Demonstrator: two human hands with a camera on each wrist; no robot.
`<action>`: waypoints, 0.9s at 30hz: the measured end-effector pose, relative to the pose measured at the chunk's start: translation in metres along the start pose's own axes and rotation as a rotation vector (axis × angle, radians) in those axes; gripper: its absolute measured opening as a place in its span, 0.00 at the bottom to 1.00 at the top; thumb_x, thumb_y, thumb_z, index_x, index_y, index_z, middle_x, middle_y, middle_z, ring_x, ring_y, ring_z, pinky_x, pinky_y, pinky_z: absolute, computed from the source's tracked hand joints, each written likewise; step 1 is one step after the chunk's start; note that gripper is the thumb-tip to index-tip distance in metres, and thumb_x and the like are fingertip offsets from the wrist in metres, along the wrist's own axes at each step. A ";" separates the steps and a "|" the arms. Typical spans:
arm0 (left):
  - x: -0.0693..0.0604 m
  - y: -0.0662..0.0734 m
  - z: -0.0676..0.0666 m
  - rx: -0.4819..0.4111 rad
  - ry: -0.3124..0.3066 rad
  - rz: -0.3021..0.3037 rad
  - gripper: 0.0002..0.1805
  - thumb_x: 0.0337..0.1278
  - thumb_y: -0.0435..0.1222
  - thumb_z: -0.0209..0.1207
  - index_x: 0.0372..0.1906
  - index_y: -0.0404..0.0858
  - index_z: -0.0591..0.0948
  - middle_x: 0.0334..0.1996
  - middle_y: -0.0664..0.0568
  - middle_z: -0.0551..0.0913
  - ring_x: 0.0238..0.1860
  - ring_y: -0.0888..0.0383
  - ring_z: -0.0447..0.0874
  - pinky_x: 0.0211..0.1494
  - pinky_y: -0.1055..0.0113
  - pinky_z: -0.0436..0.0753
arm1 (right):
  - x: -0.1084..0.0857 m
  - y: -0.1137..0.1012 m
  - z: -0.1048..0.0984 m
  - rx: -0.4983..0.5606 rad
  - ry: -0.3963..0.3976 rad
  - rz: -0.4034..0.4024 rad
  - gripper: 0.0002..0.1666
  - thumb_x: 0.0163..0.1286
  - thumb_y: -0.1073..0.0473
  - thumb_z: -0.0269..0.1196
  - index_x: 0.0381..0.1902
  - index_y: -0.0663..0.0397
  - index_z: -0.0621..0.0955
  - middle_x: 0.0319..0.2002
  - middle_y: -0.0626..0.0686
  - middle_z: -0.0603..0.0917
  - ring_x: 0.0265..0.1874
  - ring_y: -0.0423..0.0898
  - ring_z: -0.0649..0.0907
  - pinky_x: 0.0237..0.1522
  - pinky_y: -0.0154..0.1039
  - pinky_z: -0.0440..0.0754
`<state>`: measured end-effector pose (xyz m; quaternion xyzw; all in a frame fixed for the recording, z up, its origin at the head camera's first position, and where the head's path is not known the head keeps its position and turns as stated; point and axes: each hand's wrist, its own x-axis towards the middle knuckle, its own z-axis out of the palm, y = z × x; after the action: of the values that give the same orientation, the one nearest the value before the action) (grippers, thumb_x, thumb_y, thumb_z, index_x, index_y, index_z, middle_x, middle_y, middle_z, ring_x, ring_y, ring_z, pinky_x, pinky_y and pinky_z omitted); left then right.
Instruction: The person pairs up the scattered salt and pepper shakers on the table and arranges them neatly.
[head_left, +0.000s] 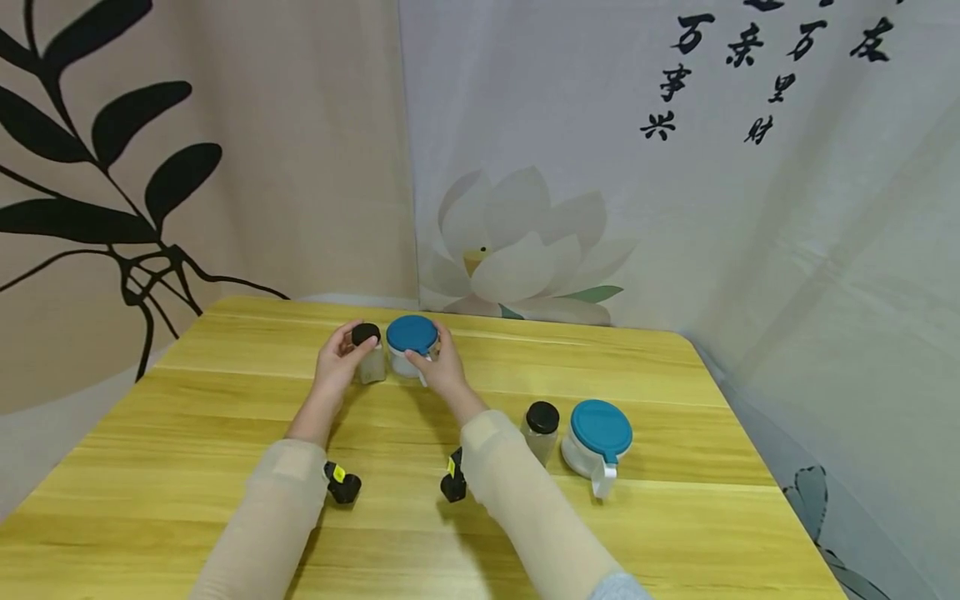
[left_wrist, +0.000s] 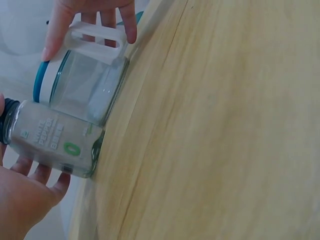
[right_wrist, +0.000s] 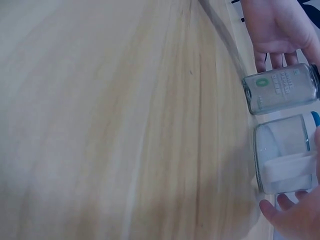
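At the table's back edge, the left hand grips a pepper jar with a black lid, fingers behind it and thumb at the lid. Close on its right stands a glass pot with a blue lid; the right hand holds it round its right side, thumb near the lid's front. In the left wrist view the jar and the pot stand side by side, the pot's white handle by the right hand. The right wrist view shows the jar upright on the table beside the pot.
A second black-lidded jar and a second blue-lidded pot stand on the wooden table, right of the right forearm. Black devices with yellow marks sit at both wrists. A printed curtain hangs behind the table.
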<state>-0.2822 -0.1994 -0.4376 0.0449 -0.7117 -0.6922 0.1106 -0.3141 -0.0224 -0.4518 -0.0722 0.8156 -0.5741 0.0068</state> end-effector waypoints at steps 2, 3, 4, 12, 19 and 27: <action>-0.006 0.008 0.001 -0.004 -0.003 -0.003 0.31 0.63 0.35 0.60 0.69 0.34 0.65 0.62 0.38 0.66 0.64 0.45 0.61 0.68 0.55 0.58 | -0.001 0.001 0.000 -0.001 0.002 0.004 0.45 0.66 0.50 0.65 0.75 0.46 0.56 0.70 0.58 0.61 0.65 0.57 0.67 0.60 0.52 0.69; -0.007 0.010 0.002 -0.001 -0.005 -0.002 0.31 0.63 0.34 0.60 0.69 0.34 0.65 0.61 0.38 0.67 0.64 0.45 0.62 0.68 0.56 0.59 | -0.002 0.002 -0.001 0.000 0.001 0.006 0.46 0.66 0.50 0.65 0.75 0.46 0.55 0.70 0.58 0.61 0.64 0.57 0.67 0.60 0.51 0.69; -0.008 0.010 0.002 0.000 -0.006 -0.002 0.31 0.63 0.34 0.60 0.69 0.34 0.65 0.61 0.38 0.67 0.63 0.46 0.62 0.68 0.56 0.59 | -0.002 0.002 -0.001 0.003 0.002 0.006 0.45 0.66 0.50 0.65 0.75 0.46 0.55 0.70 0.57 0.61 0.64 0.57 0.68 0.59 0.51 0.70; 0.004 -0.011 -0.002 -0.001 0.003 0.002 0.32 0.62 0.39 0.62 0.69 0.39 0.66 0.61 0.42 0.67 0.63 0.48 0.62 0.68 0.56 0.59 | -0.005 0.009 0.000 0.027 0.007 -0.013 0.45 0.65 0.50 0.66 0.74 0.44 0.56 0.70 0.57 0.62 0.62 0.57 0.69 0.57 0.52 0.72; 0.007 -0.023 -0.003 0.008 0.025 0.017 0.33 0.59 0.44 0.64 0.68 0.40 0.68 0.54 0.47 0.72 0.57 0.52 0.67 0.65 0.57 0.63 | -0.008 0.013 0.000 0.030 0.032 -0.026 0.45 0.64 0.50 0.66 0.74 0.45 0.59 0.68 0.55 0.65 0.62 0.55 0.69 0.56 0.52 0.71; 0.005 -0.021 -0.005 0.013 0.002 0.019 0.35 0.59 0.44 0.64 0.69 0.39 0.67 0.56 0.44 0.71 0.62 0.49 0.64 0.67 0.56 0.60 | -0.010 0.016 -0.001 0.022 0.047 -0.070 0.45 0.64 0.50 0.67 0.73 0.49 0.59 0.68 0.54 0.65 0.63 0.54 0.68 0.59 0.54 0.69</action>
<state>-0.2880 -0.2063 -0.4582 0.0394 -0.7165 -0.6865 0.1175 -0.3058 -0.0152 -0.4677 -0.0870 0.8060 -0.5846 -0.0317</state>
